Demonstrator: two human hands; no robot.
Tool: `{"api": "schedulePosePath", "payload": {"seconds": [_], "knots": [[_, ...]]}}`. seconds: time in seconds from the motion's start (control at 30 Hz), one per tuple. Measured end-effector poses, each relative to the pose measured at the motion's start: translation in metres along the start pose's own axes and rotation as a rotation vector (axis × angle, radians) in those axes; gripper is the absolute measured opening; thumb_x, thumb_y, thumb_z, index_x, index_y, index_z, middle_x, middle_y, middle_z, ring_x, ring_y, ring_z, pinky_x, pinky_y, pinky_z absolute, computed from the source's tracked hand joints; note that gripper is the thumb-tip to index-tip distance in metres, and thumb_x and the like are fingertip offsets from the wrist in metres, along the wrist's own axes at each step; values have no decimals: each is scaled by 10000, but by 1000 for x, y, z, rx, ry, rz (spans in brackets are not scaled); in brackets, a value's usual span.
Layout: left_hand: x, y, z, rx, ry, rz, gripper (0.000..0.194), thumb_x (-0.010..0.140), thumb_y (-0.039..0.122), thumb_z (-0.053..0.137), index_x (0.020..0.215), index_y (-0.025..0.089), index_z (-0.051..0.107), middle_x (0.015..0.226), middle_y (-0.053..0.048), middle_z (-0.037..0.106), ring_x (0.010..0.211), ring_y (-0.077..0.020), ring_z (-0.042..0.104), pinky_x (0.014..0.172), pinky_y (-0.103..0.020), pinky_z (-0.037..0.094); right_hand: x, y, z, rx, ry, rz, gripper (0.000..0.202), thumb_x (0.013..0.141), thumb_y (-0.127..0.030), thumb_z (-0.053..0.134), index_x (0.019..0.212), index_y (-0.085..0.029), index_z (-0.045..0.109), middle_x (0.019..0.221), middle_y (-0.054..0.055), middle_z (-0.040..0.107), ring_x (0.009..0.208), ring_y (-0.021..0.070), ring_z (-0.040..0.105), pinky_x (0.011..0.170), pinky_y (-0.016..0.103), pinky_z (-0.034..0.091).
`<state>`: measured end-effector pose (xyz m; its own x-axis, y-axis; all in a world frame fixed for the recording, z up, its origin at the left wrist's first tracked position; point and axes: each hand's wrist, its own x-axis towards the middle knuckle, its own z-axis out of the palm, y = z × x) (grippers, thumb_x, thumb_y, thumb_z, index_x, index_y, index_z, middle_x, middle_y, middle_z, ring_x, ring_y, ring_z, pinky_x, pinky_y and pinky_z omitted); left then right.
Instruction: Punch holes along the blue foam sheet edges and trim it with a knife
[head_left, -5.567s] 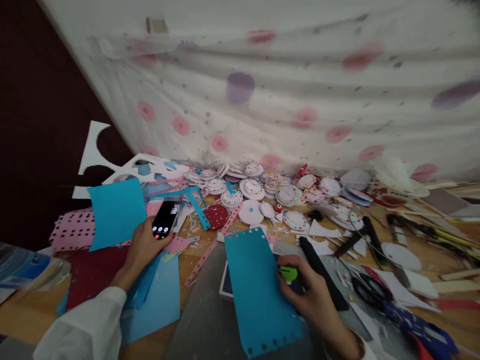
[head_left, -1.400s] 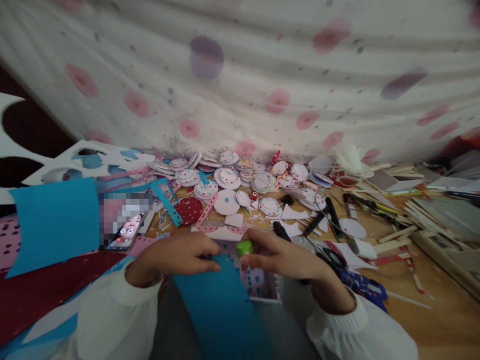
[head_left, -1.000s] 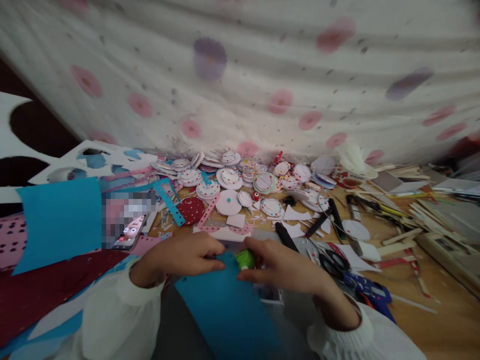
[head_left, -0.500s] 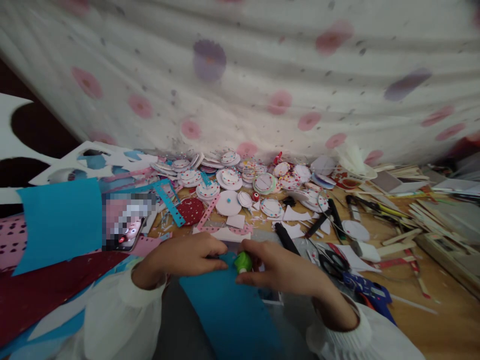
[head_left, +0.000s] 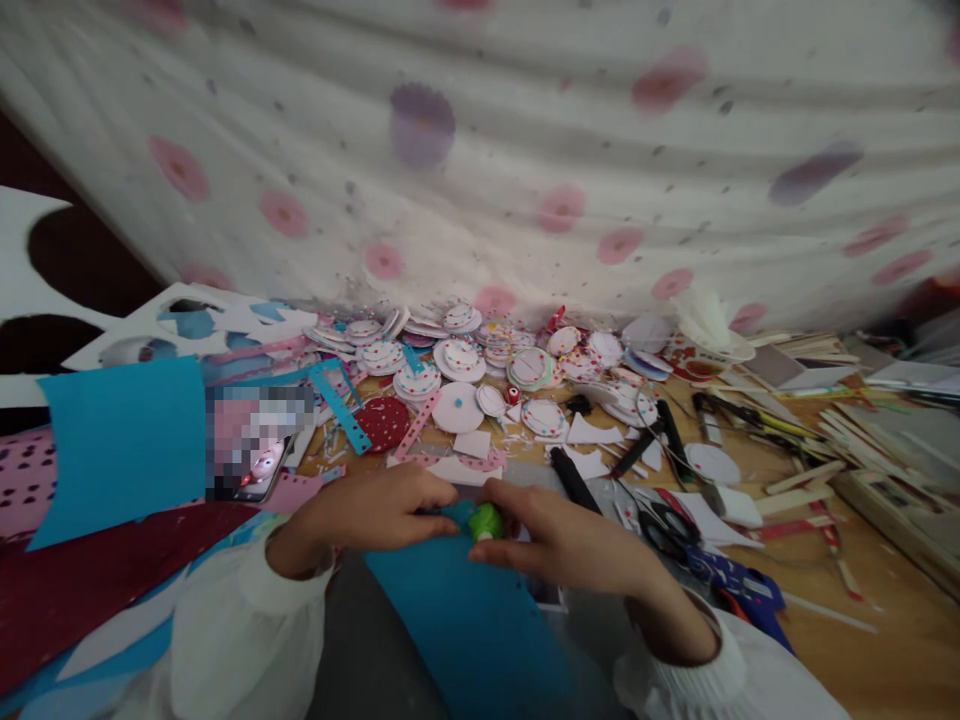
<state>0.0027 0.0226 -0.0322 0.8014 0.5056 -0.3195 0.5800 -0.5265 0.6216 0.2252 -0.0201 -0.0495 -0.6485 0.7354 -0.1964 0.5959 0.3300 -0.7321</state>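
Observation:
My right hand (head_left: pixel 562 535) is closed around a small green paper punch (head_left: pixel 486 521), thumb below and fingers over its top and far side. A blue sheet of paper (head_left: pixel 465 620) runs from the punch down toward my lap, its far edge at the punch. My left hand (head_left: pixel 390 508) pinches that far edge between thumb and fingers, just left of the punch. The spot where punch and paper meet is hidden by my fingers.
Another blue sheet (head_left: pixel 124 450) lies at left beside a phone (head_left: pixel 262 465). Stacked white paper discs (head_left: pixel 459 358) with coloured dots fill the back. At right are scissors (head_left: pixel 667 525), a blue glue gun (head_left: pixel 739 585) and wooden sticks (head_left: pixel 802 475). A flowered curtain (head_left: pixel 480 150) hangs behind.
The blue sheet has shifted slightly to the right under the punch. Both hands keep nearly the same place and grip.

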Motion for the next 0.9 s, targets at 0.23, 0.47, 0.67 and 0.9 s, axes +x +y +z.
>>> {"api": "schedulePosePath", "payload": {"seconds": [0.23,0.47,0.67,0.9], "knots": [[0,1,0,4,-8,1,279,894,341,517,673,175,484,643,18,510,626,-142,509,561,-241,287,-1,0,0,-1,-12,-1,325,897,-497,560,985,-186,533,804,15,585,716,161,551,615,244,391],[1,1,0,13,-19,3,292,905,364,502,679,181,488,648,10,534,631,-155,525,561,-249,288,0,-1,-1,-16,-27,9,322,893,-493,568,985,-187,526,816,18,587,736,168,560,630,250,397],[1,0,0,17,-20,-4,289,901,365,513,679,181,491,643,11,531,618,-152,523,552,-246,290,0,0,-1,-9,-24,0,309,889,-477,580,974,-184,532,820,22,592,737,170,562,635,251,406],[2,-1,1,16,-33,-6,285,893,375,517,691,174,506,646,9,525,626,-153,531,549,-241,298,-1,-3,-3,-29,-36,19,304,888,-466,586,969,-178,536,821,23,597,744,173,569,643,253,410]]}}
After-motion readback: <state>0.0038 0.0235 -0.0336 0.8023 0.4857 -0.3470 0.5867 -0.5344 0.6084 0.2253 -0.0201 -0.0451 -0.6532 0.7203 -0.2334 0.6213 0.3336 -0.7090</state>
